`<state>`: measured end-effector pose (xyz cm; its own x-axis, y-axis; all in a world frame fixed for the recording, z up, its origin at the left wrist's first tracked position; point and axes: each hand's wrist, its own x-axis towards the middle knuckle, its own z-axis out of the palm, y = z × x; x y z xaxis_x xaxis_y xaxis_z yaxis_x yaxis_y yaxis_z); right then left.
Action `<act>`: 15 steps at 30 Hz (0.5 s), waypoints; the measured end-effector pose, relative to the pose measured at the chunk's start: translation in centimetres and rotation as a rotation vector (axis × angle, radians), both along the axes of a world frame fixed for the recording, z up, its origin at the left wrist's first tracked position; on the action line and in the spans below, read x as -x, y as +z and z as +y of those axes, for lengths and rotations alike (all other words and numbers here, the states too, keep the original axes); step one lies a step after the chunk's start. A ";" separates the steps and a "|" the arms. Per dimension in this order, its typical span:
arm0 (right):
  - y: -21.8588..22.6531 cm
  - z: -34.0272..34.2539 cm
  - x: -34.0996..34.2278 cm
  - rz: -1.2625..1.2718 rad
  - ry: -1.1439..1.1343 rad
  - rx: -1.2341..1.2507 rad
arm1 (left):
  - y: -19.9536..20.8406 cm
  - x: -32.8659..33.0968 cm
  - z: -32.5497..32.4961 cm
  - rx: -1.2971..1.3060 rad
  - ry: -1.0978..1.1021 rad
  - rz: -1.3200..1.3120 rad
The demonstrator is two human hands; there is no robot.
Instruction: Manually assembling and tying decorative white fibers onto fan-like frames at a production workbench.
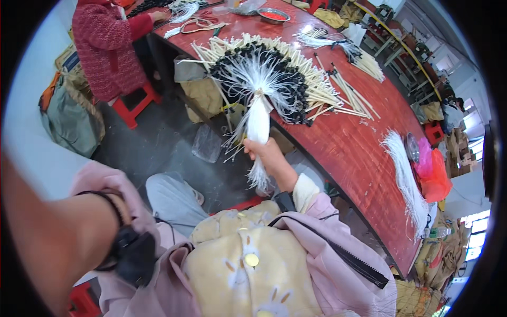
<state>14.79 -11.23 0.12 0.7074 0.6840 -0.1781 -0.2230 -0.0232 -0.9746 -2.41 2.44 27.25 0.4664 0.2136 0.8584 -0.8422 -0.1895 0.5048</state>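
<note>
My right hand (270, 154) is closed around the gathered tail of a bundle of white strings (258, 122), held by the near edge of the red table. Above the fist the strings are tied, then fan out over a wide spread of pale thin sticks with black ends (303, 84). Loose string ends hang below the fist. My left hand (50, 248) is raised close to the camera at the far left. It is blurred and its fingers do not show; dark bands and a black watch-like piece sit at that wrist.
On the red table (343, 142) lie a white string bundle (405, 182), loose sticks (353, 95), another stick bundle (364, 61) and a bowl of red pieces (273, 16). Red and pink plastic bags (435, 177) lie right. A person in a red coat (103, 45) works at the far left.
</note>
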 end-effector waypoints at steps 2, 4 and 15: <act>-0.4 0.3 0.4 0.011 0.019 0.008 | -0.4 -0.3 0.0 0.022 0.005 -0.017; 0.0 -0.1 0.2 0.017 0.015 0.011 | -0.7 -0.5 0.0 0.042 0.014 -0.031; 0.5 0.2 0.2 0.054 -0.014 0.042 | -0.9 -1.2 0.8 0.042 0.113 -0.091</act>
<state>14.57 -11.00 0.61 0.7053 0.6654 -0.2445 -0.2760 -0.0599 -0.9593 -1.22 3.27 26.36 0.3583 0.2974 0.8850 -0.8592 -0.2658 0.4372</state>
